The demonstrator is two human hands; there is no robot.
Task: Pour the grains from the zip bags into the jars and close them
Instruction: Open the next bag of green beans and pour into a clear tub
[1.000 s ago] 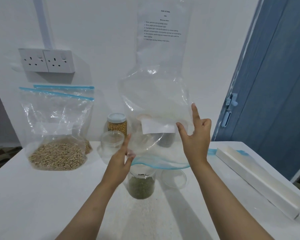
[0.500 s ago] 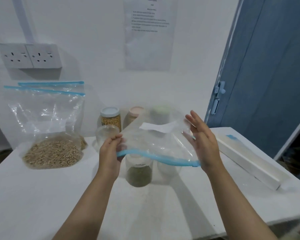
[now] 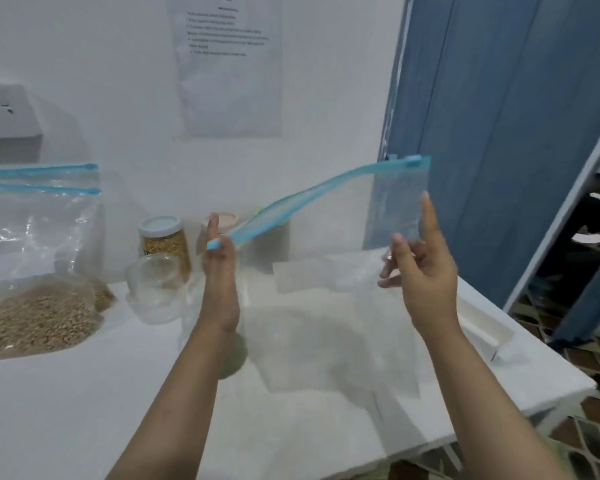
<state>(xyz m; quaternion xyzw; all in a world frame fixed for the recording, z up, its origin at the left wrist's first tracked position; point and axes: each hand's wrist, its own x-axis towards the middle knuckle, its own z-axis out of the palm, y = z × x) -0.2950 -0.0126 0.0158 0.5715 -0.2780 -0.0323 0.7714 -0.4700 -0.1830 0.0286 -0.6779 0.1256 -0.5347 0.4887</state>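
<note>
The left hand (image 3: 219, 271) is pinching the empty bag (image 3: 329, 292) by its blue zip end, the right hand (image 3: 420, 268) touching it with fingers spread. Swinging toward seven o'clock, it could topple the half-hidden jar (image 3: 234, 355).

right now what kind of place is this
Probably a home room set up for a recorded task: a white table against a wall with a double socket, a taped-up instruction sheet, and a blue door.
</note>
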